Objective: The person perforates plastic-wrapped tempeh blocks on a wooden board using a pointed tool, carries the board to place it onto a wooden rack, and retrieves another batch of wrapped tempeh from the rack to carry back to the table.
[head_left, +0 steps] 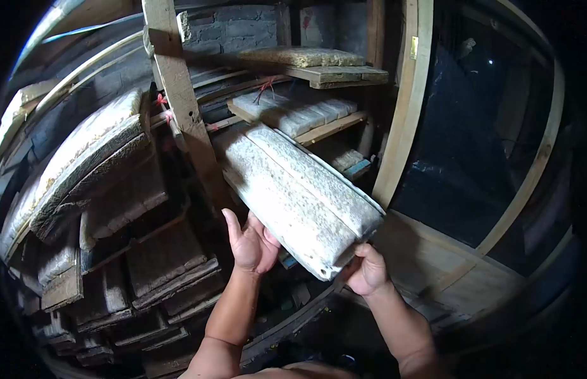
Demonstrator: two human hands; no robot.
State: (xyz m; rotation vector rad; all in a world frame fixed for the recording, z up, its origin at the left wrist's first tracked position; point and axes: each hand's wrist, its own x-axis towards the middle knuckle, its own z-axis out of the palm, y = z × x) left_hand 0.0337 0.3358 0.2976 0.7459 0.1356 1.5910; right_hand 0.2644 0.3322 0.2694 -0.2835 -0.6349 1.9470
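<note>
In front of me is a tray [327,273] bearing long, white, bean-speckled slabs of what looks like tempeh [293,189], under clear plastic. It is tilted, its near end toward me and its far end by the wooden post. My left hand [254,245] supports the left edge from below, palm up and thumb stretched out; its fingertips are partly hidden beneath the tray. My right hand [367,268] is closed around the near right corner, its fingers partly hidden under the end.
A wooden post [179,82] rises between racks. Behind it, a rack board [350,76] bears another slab [306,57]. Several layers of loaded trays fill the left rack, including a large slab [94,139]. At right stands a wooden-framed door [404,107] with a dark panel.
</note>
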